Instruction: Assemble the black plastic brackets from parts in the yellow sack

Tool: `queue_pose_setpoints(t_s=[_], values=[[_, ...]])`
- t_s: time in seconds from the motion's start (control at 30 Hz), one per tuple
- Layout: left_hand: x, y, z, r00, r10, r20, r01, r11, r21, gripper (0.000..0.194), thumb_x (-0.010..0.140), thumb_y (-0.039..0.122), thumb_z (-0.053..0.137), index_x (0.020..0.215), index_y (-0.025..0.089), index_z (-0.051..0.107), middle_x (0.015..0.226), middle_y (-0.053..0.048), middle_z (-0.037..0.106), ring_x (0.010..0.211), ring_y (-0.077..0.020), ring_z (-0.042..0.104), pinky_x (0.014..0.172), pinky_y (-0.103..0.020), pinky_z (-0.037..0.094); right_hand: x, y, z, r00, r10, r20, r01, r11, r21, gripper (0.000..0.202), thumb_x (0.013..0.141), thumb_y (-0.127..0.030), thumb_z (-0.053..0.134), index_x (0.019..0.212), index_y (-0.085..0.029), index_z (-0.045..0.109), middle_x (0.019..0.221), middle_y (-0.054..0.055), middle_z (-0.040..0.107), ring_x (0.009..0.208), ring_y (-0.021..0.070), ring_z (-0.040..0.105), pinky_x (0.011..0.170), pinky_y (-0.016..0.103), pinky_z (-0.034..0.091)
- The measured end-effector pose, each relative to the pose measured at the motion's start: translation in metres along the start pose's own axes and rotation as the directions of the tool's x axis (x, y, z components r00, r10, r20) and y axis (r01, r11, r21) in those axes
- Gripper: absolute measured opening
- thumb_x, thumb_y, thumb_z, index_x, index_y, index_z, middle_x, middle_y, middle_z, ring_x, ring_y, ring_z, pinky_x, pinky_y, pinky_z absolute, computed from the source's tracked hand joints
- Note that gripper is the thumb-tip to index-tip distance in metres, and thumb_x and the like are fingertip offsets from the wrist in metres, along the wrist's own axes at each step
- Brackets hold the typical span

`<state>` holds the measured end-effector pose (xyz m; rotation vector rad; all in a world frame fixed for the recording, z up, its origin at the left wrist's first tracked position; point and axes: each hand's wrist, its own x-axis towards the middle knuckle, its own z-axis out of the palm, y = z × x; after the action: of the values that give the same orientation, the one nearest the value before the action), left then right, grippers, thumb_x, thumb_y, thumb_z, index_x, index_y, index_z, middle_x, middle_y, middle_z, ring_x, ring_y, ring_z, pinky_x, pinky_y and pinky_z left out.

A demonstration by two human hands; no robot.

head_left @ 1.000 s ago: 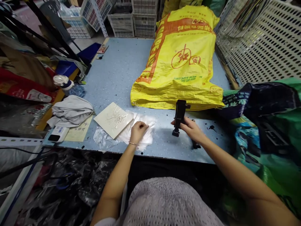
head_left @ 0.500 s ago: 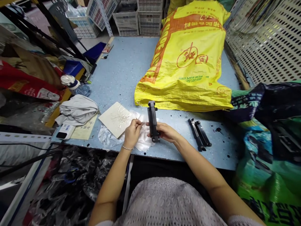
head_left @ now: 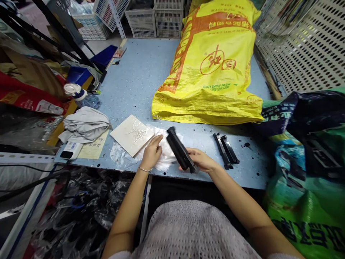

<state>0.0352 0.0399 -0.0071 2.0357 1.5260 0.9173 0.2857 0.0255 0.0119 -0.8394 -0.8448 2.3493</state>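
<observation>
Right hand (head_left: 201, 160) has a black part (head_left: 180, 149) gripped near its lower end, fingers closed round it. Part is blurred, tilted, upper end leaning left; in view it's over the right side of the clear film (head_left: 168, 156), lower end just short of the table's front edge.

Left hand (head_left: 152, 153) is part-open, thumb and forefinger apart. Can't tell if the hidden fingers have anything. It's by the right corner of the pale board (head_left: 132, 136), over the film's left side; contact unclear. Narrow gap between the hands, with the part's upper end leaning into it.

Limits: yellow sack (head_left: 215, 68) fills the back right of the table (head_left: 142, 72), its front edge just beyond the part, so little room forward. To the right, a strip of blue top, then two black pieces (head_left: 223, 151) side by side, small black bits (head_left: 245, 145), then the green bag (head_left: 309, 201) at the right edge. Left of the board: grey cloth (head_left: 84, 124) on yellowish paper (head_left: 93, 147), near the left edge. Widest stretch of blue top is back left, between sack and left edge.
</observation>
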Motion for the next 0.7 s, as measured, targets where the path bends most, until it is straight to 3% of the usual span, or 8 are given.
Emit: queue_pose_setpoints(t_s=[0.13, 0.23, 0.33, 0.4, 0.5, 0.6, 0.63, 0.7], values=[[-0.006, 0.006, 0.001, 0.996, 0.024, -0.082, -0.026, 0.999, -0.022, 0.053, 0.088, 0.007, 0.046, 0.139, 0.018, 0.050, 0.142, -0.013, 0.053, 0.133, -0.0225, 0.051, 0.103, -0.037, 0.051, 0.002, 0.018, -0.001, 0.997, 0.067, -0.024, -0.066, 0.997, 0.040, 0.072, 0.076, -0.034, 0.078, 0.135, -0.021, 0.040, 0.090, 0.006, 0.072, 0.072, 0.0239, 0.075, 0.059, 0.032, 0.060], [-0.022, 0.014, 0.004, 0.971, 0.229, -0.069, -0.226, 0.973, 0.045, 0.057, 0.091, 0.007, 0.041, 0.147, 0.021, 0.040, 0.145, -0.013, 0.051, 0.137, -0.0223, 0.046, 0.112, -0.042, 0.044, 0.011, 0.024, -0.007, 0.993, 0.107, -0.046, -0.102, 0.991, 0.092, 0.086, 0.075, -0.024, 0.079, 0.143, -0.025, 0.027, 0.094, 0.006, 0.071, 0.076, 0.0241, 0.074, 0.060, 0.033, 0.062], [-0.045, 0.029, 0.014, 0.904, 0.426, 0.016, -0.426, 0.905, -0.011, 0.063, 0.091, 0.004, 0.038, 0.151, 0.023, 0.032, 0.145, -0.013, 0.051, 0.134, -0.0225, 0.050, 0.106, -0.043, 0.049, 0.021, 0.022, -0.009, 0.999, 0.018, -0.038, -0.011, 0.985, 0.175, 0.074, 0.075, -0.024, 0.076, 0.138, -0.028, 0.036, 0.100, 0.004, 0.070, 0.076, 0.0191, 0.072, 0.060, 0.029, 0.060], [-0.057, 0.038, 0.020, 0.898, 0.440, -0.010, -0.439, 0.896, -0.067, 0.065, 0.090, 0.002, 0.038, 0.151, 0.025, 0.032, 0.142, -0.012, 0.054, 0.131, -0.0226, 0.053, 0.103, -0.043, 0.052, 0.025, 0.019, -0.007, 0.988, -0.088, -0.125, 0.109, 0.980, 0.167, 0.063, 0.076, -0.026, 0.074, 0.131, -0.029, 0.043, 0.098, 0.000, 0.069, 0.075, 0.0160, 0.070, 0.060, 0.025, 0.058], [-0.062, 0.051, 0.022, 0.944, 0.329, -0.019, -0.328, 0.933, -0.150, 0.066, 0.090, 0.002, 0.040, 0.151, 0.027, 0.032, 0.141, -0.011, 0.054, 0.131, -0.0214, 0.052, 0.107, -0.042, 0.050, 0.027, 0.024, 0.003, 0.918, -0.272, -0.289, 0.239, 0.960, -0.144, 0.044, 0.076, -0.028, 0.071, 0.116, -0.025, 0.053, 0.083, -0.002, 0.065, 0.071, 0.0146, 0.064, 0.060, 0.025, 0.053], [-0.060, 0.066, 0.014, 0.936, 0.307, 0.175, -0.281, 0.947, -0.155, 0.068, 0.088, 0.005, 0.045, 0.151, 0.025, 0.031, 0.148, -0.012, 0.046, 0.136, -0.0240, 0.047, 0.111, -0.044, 0.047, 0.022, 0.038, 0.020, 0.816, -0.475, -0.330, 0.241, 0.798, -0.553, 0.016, 0.079, -0.025, 0.065, 0.091, -0.021, 0.056, 0.077, -0.003, 0.060, 0.074, 0.0148, 0.058, 0.068, 0.027, 0.050], [-0.062, 0.073, 0.008, 0.926, 0.309, 0.215, -0.286, 0.949, -0.134, 0.066, 0.088, 0.008, 0.047, 0.150, 0.025, 0.033, 0.147, -0.012, 0.047, 0.135, -0.0249, 0.048, 0.110, -0.045, 0.047, 0.019, 0.042, 0.028, 0.805, -0.508, -0.308, 0.239, 0.751, -0.615, 0.013, 0.080, -0.024, 0.064, 0.088, -0.021, 0.054, 0.080, -0.002, 0.060, 0.076, 0.0152, 0.058, 0.071, 0.028, 0.050], [-0.072, 0.087, -0.013, 0.939, 0.274, 0.210, -0.258, 0.961, -0.101, 0.058, 0.090, 0.014, 0.052, 0.145, 0.026, 0.042, 0.139, -0.011, 0.055, 0.128, -0.0246, 0.055, 0.107, -0.044, 0.050, 0.010, 0.046, 0.043, 0.864, -0.465, -0.191, 0.266, 0.744, -0.613, 0.014, 0.082, -0.024, 0.062, 0.094, -0.022, 0.054, 0.088, 0.000, 0.063, 0.082, 0.0161, 0.060, 0.075, 0.030, 0.050]])
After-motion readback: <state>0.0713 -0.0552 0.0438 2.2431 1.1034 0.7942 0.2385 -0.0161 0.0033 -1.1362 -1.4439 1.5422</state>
